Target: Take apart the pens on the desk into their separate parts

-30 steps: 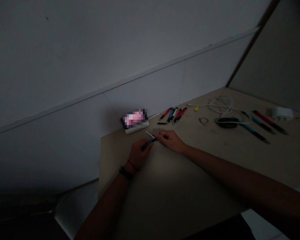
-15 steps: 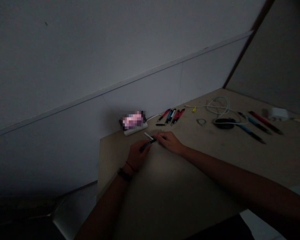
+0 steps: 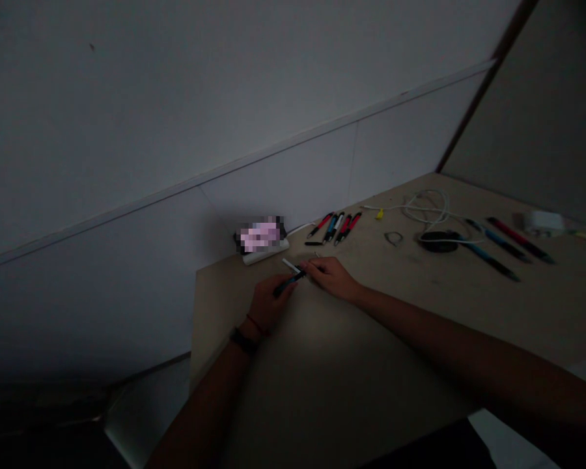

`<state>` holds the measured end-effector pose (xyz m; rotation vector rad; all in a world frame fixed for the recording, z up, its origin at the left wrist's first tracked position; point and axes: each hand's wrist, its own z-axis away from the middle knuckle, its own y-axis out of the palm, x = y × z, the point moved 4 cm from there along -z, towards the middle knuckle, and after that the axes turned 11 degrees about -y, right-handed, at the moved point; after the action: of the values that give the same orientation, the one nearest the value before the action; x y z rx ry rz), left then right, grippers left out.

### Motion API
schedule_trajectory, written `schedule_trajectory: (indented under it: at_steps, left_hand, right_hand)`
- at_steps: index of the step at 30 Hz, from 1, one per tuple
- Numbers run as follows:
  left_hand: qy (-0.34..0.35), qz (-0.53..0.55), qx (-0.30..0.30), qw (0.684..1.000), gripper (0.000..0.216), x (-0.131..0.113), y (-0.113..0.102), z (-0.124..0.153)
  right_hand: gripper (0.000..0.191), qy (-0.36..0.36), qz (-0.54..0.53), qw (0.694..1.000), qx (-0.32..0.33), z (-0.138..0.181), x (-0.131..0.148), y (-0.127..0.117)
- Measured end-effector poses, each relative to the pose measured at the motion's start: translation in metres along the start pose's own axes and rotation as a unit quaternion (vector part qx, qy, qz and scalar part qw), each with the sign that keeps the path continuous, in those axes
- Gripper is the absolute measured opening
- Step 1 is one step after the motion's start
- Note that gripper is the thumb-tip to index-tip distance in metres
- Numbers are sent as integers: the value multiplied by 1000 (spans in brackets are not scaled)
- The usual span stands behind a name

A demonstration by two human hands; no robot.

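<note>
The left hand is pinching a blue and black pen over the table; the right hand is pinching the pen's far end; a white stick is showing just beside them.

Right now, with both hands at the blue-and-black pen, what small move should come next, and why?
I'd probably hold the left hand steady and ease the right hand slightly aside: the left grips the blue-and-black pen, but the right hand's fingertips crowd its far end, beside a slim white stick, hiding how things meet there.
</note>
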<state>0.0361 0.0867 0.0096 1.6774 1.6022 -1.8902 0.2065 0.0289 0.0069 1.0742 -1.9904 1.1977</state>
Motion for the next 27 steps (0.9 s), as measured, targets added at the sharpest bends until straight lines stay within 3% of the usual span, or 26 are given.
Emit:
schedule_trajectory:
  at_steps: [12, 20, 27]
  left_hand:
    - [9, -19, 26, 999, 36, -2, 2, 2]
    - [-35, 1, 68, 997, 53, -4, 1, 2]
    - [-45, 42, 57, 996, 38, -4, 1, 2]
  right_hand:
    - [62, 23, -43, 999, 17, -1, 4, 3]
    - [59, -18, -31, 999, 37, 0, 13, -1]
    - [61, -20, -10, 1000, 20, -2, 8, -2]
